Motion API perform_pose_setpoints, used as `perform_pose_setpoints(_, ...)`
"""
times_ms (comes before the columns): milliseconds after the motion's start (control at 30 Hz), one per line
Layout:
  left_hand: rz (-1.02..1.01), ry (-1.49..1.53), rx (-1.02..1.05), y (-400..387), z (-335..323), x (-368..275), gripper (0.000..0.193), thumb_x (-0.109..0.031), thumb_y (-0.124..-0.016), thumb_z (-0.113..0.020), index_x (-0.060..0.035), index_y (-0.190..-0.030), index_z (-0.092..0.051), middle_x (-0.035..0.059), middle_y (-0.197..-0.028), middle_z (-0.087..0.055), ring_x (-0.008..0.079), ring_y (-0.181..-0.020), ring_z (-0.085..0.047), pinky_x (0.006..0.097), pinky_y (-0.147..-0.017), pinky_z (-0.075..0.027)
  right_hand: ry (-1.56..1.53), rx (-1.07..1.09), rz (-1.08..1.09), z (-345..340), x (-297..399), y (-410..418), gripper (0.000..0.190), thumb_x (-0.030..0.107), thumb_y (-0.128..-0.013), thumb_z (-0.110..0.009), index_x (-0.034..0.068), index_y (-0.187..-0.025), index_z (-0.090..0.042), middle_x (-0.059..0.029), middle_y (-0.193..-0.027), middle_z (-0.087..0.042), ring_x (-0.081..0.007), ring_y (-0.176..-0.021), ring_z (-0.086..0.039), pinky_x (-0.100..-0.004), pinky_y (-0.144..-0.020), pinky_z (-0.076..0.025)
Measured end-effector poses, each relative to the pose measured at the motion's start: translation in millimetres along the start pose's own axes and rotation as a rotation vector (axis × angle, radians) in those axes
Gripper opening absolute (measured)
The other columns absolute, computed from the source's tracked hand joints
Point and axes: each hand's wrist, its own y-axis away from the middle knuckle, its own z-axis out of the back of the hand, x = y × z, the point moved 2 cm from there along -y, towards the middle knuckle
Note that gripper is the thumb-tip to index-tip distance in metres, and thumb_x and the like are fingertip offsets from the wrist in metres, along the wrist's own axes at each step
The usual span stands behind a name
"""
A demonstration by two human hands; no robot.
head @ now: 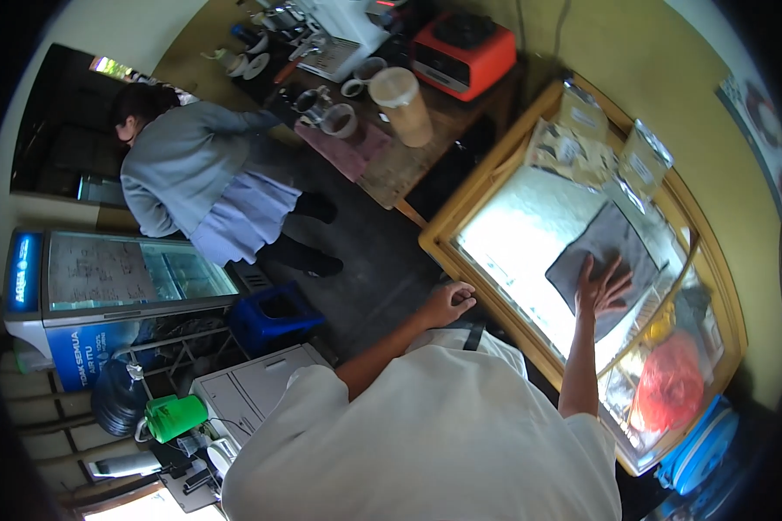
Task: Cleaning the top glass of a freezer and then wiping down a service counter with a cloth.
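My right hand (603, 286) lies flat, fingers spread, on a dark grey cloth (596, 238). The cloth is spread over the bright glass top (515, 215) of a wood-framed display case. My left hand (453, 303) is beside the case's near wooden edge (495, 312), its fingers loosely curled and thumb apart; nothing shows in it. Whether it touches the wood I cannot tell. Several foil-and-paper pouches (570, 153) sit at the far end of the glass. Toward the right end is a red plastic bag (668, 384), near a yellow item (658, 325).
A person in a grey top (182, 163) stands at left by a wooden counter (397, 176). On it are a red machine (463, 58), a lidded brown container (404, 111) and a pink cloth (339, 153). A blue bin (274, 319) and a glass-door fridge (130, 270) stand behind.
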Motion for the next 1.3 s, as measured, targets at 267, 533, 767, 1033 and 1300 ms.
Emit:
perform_pose_setpoints(267,-0.016,-0.015,0.091,-45,54,7,0.033,-0.026,-0.087,-0.065,-0.0028,-0.109,-0.060,0.0093,-0.090,-0.066,0.0185,-0.079,-0.063,0.0317,-0.074,-0.051,-0.022,0.041,0.400,-14,27,103,0.091,0.067,-0.077,-0.056,0.028,-0.150,-0.018,-0.0147,-0.156,-0.006,-0.0347,-0.144,-0.002,-0.0704,-0.105,-0.001)
perform_pose_setpoints(533,-0.015,-0.115,0.307,-70,84,-8,0.030,-0.031,-0.089,-0.062,-0.0073,-0.107,-0.061,0.0102,-0.096,-0.066,0.0212,-0.091,-0.064,0.0331,-0.080,-0.050,0.055,-0.038,-0.206,-14,-19,69,0.101,0.081,-0.070,-0.050,0.031,-0.150,-0.015,-0.0176,-0.156,-0.007,-0.0389,-0.143,-0.006,-0.0750,-0.099,-0.009)
perform_pose_setpoints(767,-0.156,-0.093,0.352,-82,76,-1,0.033,-0.029,-0.088,-0.064,-0.0036,-0.108,-0.060,0.0135,-0.090,-0.068,0.0220,-0.080,-0.066,0.0336,-0.072,-0.052,-0.080,0.023,0.125,-15,41,132,0.106,0.074,-0.066,-0.063,0.032,-0.150,-0.014,-0.0171,-0.156,-0.001,-0.0400,-0.143,-0.002,-0.0745,-0.102,-0.006)
perform_pose_setpoints(1033,-0.160,-0.126,0.348,-83,69,4,0.040,-0.031,-0.085,-0.066,-0.0024,-0.113,-0.057,0.0170,-0.099,-0.065,0.0250,-0.087,-0.065,0.0355,-0.076,-0.052,-0.118,0.038,-0.017,-13,21,128,0.103,0.068,-0.071,-0.064,0.024,-0.150,-0.015,-0.0263,-0.152,-0.008,-0.0424,-0.142,-0.006,-0.0706,-0.105,-0.007)
perform_pose_setpoints(1300,-0.254,-0.126,0.332,-87,33,3,0.047,-0.029,-0.084,-0.067,-0.0023,-0.120,-0.053,0.0213,-0.108,-0.059,0.0302,-0.102,-0.059,0.0393,-0.084,-0.049,-0.209,0.075,0.173,-4,81,150,0.092,0.054,-0.071,-0.074,0.022,-0.145,-0.030,-0.0253,-0.147,-0.019,-0.0462,-0.137,-0.017,-0.0666,-0.102,-0.019)
